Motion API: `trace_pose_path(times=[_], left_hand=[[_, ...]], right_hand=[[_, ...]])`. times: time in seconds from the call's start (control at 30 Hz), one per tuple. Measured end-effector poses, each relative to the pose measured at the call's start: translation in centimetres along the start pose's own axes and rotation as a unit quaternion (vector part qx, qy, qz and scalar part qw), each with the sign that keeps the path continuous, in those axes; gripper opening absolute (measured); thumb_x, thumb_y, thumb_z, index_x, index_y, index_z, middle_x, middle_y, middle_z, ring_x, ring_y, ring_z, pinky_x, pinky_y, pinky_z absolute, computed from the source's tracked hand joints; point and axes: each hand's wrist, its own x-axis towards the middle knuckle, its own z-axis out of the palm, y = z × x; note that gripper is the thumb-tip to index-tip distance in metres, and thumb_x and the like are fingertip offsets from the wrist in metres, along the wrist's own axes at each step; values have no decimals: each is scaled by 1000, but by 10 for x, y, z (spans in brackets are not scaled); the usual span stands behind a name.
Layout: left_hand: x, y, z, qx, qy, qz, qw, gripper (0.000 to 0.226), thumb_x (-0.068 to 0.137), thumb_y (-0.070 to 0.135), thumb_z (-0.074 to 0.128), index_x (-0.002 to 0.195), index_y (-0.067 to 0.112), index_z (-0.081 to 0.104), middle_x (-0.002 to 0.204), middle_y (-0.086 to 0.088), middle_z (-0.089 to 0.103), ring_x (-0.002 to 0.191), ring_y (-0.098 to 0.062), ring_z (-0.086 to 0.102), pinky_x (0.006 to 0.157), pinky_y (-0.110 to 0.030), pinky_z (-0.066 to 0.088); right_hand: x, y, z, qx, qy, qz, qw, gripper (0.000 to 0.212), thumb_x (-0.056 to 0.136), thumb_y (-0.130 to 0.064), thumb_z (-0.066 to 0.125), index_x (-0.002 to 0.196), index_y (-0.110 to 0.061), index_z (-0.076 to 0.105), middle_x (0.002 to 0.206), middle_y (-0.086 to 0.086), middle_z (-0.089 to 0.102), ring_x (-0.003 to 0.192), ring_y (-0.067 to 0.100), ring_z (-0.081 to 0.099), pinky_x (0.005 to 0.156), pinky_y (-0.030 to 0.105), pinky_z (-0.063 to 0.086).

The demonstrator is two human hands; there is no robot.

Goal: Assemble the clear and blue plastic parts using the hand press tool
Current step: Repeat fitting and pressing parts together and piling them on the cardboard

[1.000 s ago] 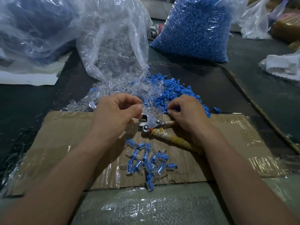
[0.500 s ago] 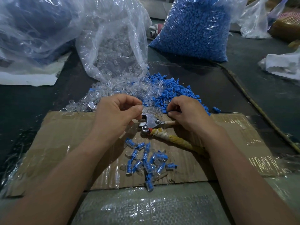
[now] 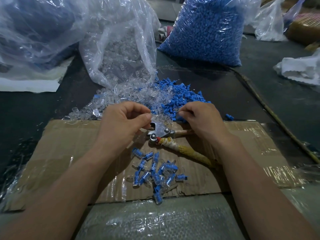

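Beside the hand press tool (image 3: pixel 161 131) on the cardboard (image 3: pixel 69 144), left hand (image 3: pixel 124 122) and right hand (image 3: pixel 199 118) curl their grips by the clear parts (image 3: pixel 121 94) and blue parts (image 3: pixel 181 94) (holding anything? cannot tell); a crooked pairing could jam the press.

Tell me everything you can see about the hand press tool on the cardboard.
The hand press tool lies flat on the cardboard. Its grey metal head, with rivets at the pivot, points left. Two handles run right: the near one is wrapped in yellowish tape, and the far one passes under the right hand. The left hand curls its fingertips at the head; contact is unclear.
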Motion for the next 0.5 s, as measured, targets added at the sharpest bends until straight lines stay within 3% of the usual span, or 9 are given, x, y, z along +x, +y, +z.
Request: trace_pose_path(times=[0.1, 0.17, 0.27, 0.4, 0.5], left_hand=[[0, 1, 0, -9, 1, -1, 1000, 11, 78, 7, 65, 77, 18, 65, 72, 0, 71, 64, -11, 68, 59, -17, 54], [-1, 2, 1, -6, 2, 6, 1000, 12, 78, 5, 65, 77, 17, 65, 71, -1, 71, 63, -11, 68, 57, -16, 53], [-1, 3, 1, -2, 7, 11, 1000, 12, 79, 6, 65, 76, 18, 65, 69, -2, 70, 62, -11, 68, 58, -18, 55], [-1, 4, 1, -3, 9, 13, 1000, 13, 79, 6, 65, 75, 18, 64, 66, -1, 69, 59, -9, 67, 57, -16, 54], [-1, 5, 2, -3, 5, 18, 1000, 12, 78, 5, 66, 76, 17, 65, 67, -3, 70, 61, -11, 68, 57, -18, 55]], right_hand=[[-5, -7, -5, 94, 63, -17, 993, 14, 88, -19, 60, 97, -14, 69, 78, -15, 60, 69, -5, 53, 65, 6, 41], [-12, -16, -8, 170, 73, -26, 982, 14, 86, -13, 62, 98, -17, 69, 77, -24, 55, 72, -12, 55, 67, 1, 41], [-23, -33, -9, 243, 74, -65, 965, 24, 82, -6, 66, 91, -28, 62, 77, -23, 57, 73, -13, 56, 65, 2, 42], [-31, -49, -7, 281, 76, -102, 951, 20, 78, -4, 69, 79, -23, 61, 70, -14, 60, 66, 0, 59, 60, 9, 47], [-32, -52, -3, 257, 81, -108, 957, 19, 78, -5, 68, 77, -21, 60, 66, -15, 58, 63, -2, 57, 57, 8, 44]])
